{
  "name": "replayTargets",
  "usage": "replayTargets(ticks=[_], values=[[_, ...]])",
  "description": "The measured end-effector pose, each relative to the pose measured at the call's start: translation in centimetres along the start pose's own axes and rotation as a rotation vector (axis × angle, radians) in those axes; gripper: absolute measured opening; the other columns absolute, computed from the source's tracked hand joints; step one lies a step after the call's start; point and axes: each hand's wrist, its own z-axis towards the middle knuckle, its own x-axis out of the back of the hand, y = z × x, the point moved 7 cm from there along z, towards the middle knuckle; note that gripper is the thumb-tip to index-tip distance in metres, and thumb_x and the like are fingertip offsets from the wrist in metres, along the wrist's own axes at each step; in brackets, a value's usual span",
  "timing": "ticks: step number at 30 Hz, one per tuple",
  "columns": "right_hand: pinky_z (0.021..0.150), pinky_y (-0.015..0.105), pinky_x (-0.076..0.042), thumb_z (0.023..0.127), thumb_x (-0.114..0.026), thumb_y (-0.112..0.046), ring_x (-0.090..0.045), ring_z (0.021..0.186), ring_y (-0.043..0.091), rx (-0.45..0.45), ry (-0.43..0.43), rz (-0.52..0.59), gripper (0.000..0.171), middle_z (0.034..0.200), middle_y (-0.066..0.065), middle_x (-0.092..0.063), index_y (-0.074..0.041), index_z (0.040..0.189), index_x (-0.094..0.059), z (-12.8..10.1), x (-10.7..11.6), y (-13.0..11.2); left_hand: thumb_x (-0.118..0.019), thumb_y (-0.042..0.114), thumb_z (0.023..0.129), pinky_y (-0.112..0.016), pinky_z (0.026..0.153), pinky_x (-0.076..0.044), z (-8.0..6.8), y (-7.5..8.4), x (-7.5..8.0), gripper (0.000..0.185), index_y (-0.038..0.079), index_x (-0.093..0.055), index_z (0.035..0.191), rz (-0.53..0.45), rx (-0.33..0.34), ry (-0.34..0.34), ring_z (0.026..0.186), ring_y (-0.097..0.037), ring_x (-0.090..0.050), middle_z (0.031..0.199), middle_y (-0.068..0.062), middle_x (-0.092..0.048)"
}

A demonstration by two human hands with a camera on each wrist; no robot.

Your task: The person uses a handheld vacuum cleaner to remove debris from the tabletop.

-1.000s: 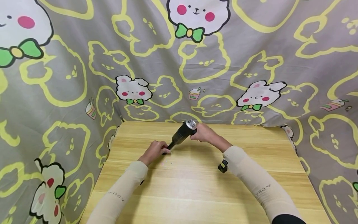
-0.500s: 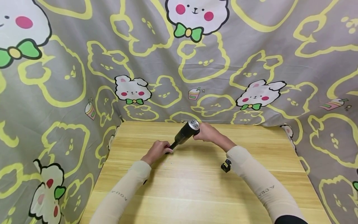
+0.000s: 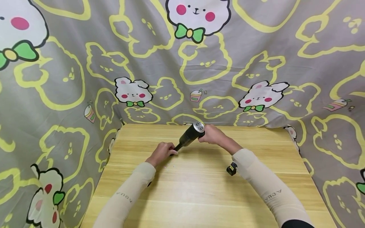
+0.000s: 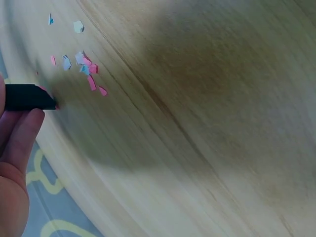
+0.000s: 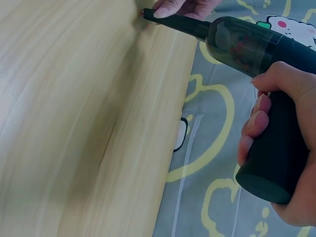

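Note:
A black handheld vacuum cleaner (image 3: 188,136) slants over the far part of the table, its silver vented end up and its narrow nozzle (image 5: 177,23) down to the left. My right hand (image 3: 213,134) grips its handle (image 5: 279,148), fingers wrapped round it. Near the nozzle's tip, my left hand (image 3: 161,153) pinches it between thumb and fingers. Red bits show inside the see-through dust cup (image 5: 240,47). Small pink and pale blue paper scraps (image 4: 93,68) lie scattered on the wood, close to the nozzle's angled mouth.
The wooden table (image 3: 194,196) is walled at the back and sides by a grey cartoon-print cloth (image 3: 159,63). Its far edge lies just beyond the vacuum. A black wrist device (image 3: 232,169) hangs by the right sleeve (image 3: 259,177).
Both hands and the vacuum have shifted a little to the right, mostly in the first half second. Both holds stay the same. The head view has turned slightly.

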Motion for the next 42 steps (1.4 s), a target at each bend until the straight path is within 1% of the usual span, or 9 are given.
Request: replayTargets(ticks=[6,9,13,21,28,34,37,40,42], values=[[0.056,0.028,-0.045,0.078,-0.079,-0.019,-0.056,0.06,0.014,0.05,0.05,-0.062,0.032,0.089,0.009,-0.074,-0.003,0.105,-0.072,0.1,0.5,-0.2,-0.082,0.024,0.088,-0.022,0.064,-0.051,0.5,0.0,0.0,0.016,0.009,-0.076,0.091,0.005,-0.017,0.013,0.066,-0.005,-0.058,0.08,-0.001,-0.077],[0.059,0.029,-0.044,0.077,-0.08,-0.019,-0.054,0.063,0.015,0.071,0.065,-0.075,0.032,0.09,0.009,-0.075,-0.003,0.103,-0.073,0.3,0.5,-0.4,-0.082,0.025,0.087,-0.023,0.065,-0.052,0.6,-0.3,0.1,0.018,0.009,-0.076,0.091,0.007,-0.009,0.02,0.067,-0.005,-0.06,0.081,-0.001,-0.077],[0.058,0.028,-0.044,0.076,-0.08,-0.019,-0.053,0.062,0.015,0.092,0.092,-0.094,0.031,0.088,0.009,-0.075,-0.003,0.101,-0.073,0.4,0.4,-0.5,-0.083,0.024,0.087,-0.025,0.067,-0.055,1.0,-0.6,0.3,0.018,0.008,-0.076,0.092,0.009,0.003,0.027,0.069,-0.007,-0.064,0.082,-0.003,-0.078],[0.057,0.029,-0.044,0.075,-0.08,-0.018,-0.054,0.062,0.016,0.085,0.135,-0.083,0.03,0.089,0.01,-0.075,-0.004,0.101,-0.072,0.3,0.5,-0.3,-0.082,0.022,0.087,-0.026,0.065,-0.057,1.8,-0.7,0.5,0.018,0.006,-0.077,0.093,0.015,-0.028,0.034,0.067,-0.008,-0.066,0.081,-0.004,-0.078],[0.057,0.03,-0.045,0.076,-0.079,-0.02,-0.055,0.062,0.017,0.06,0.128,-0.094,0.028,0.086,0.012,-0.075,-0.002,0.097,-0.073,-0.2,0.6,0.6,-0.083,0.025,0.085,-0.025,0.066,-0.055,2.5,-0.5,0.1,0.019,0.009,-0.076,0.092,0.025,-0.032,0.018,0.065,-0.006,-0.062,0.08,-0.002,-0.077],[0.061,0.031,-0.047,0.076,-0.078,-0.018,-0.057,0.066,0.017,0.048,0.124,-0.061,0.033,0.091,0.013,-0.076,0.0,0.104,-0.073,-1.1,0.7,1.6,-0.082,0.025,0.086,-0.024,0.065,-0.054,3.1,0.4,-0.6,0.018,0.009,-0.077,0.091,0.021,-0.06,-0.024,0.064,-0.005,-0.061,0.079,0.0,-0.077],[0.056,0.029,-0.045,0.077,-0.078,-0.017,-0.056,0.06,0.015,0.03,0.116,-0.029,0.031,0.083,0.01,-0.073,0.0,0.102,-0.072,-1.5,0.5,2.4,-0.083,0.026,0.087,-0.022,0.064,-0.052,3.3,0.7,-0.9,0.016,0.011,-0.077,0.089,0.026,-0.062,-0.05,0.063,-0.004,-0.059,0.077,0.002,-0.076],[0.05,0.027,-0.044,0.079,-0.077,-0.017,-0.055,0.052,0.012,-0.004,0.094,0.025,0.028,0.073,0.007,-0.069,0.001,0.1,-0.072,-2.1,0.2,3.2,-0.084,0.024,0.086,-0.022,0.063,-0.052,3.2,1.1,-1.1,0.014,0.011,-0.077,0.087,0.015,-0.063,-0.067,0.063,-0.004,-0.059,0.076,0.002,-0.076],[0.048,0.026,-0.045,0.079,-0.076,-0.016,-0.054,0.049,0.012,-0.022,0.083,0.065,0.029,0.07,0.006,-0.068,0.003,0.101,-0.071,-2.5,0.0,3.6,-0.084,0.023,0.086,-0.023,0.063,-0.052,3.2,1.5,-1.2,0.014,0.011,-0.077,0.087,0.007,-0.072,-0.074,0.063,-0.004,-0.06,0.077,0.001,-0.076]])
